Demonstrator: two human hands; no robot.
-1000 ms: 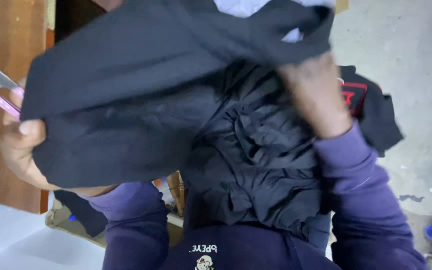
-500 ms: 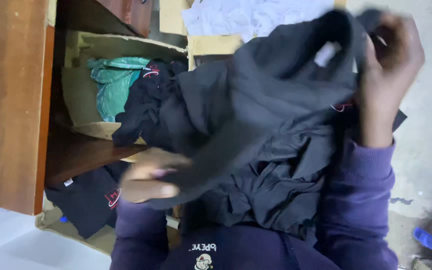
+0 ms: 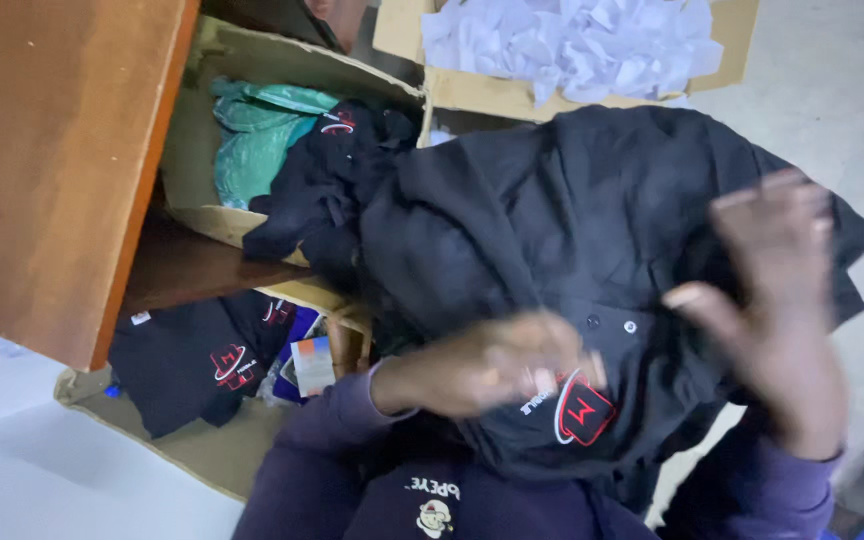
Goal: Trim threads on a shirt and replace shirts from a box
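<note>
A garment workroom: cardboard boxes [image 3: 252, 60] of folded black shirts [image 3: 202, 365].

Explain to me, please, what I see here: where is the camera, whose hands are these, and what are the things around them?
The camera sits on a person's head and looks down. The left hand lies flat on a black cloth shirt with a red emblem, spread over the lap. The right hand is open beside it, blurred. Behind stand a cardboard box with crumpled white paper and a cardboard box with green and black clothes, under a brown wooden table.
</note>
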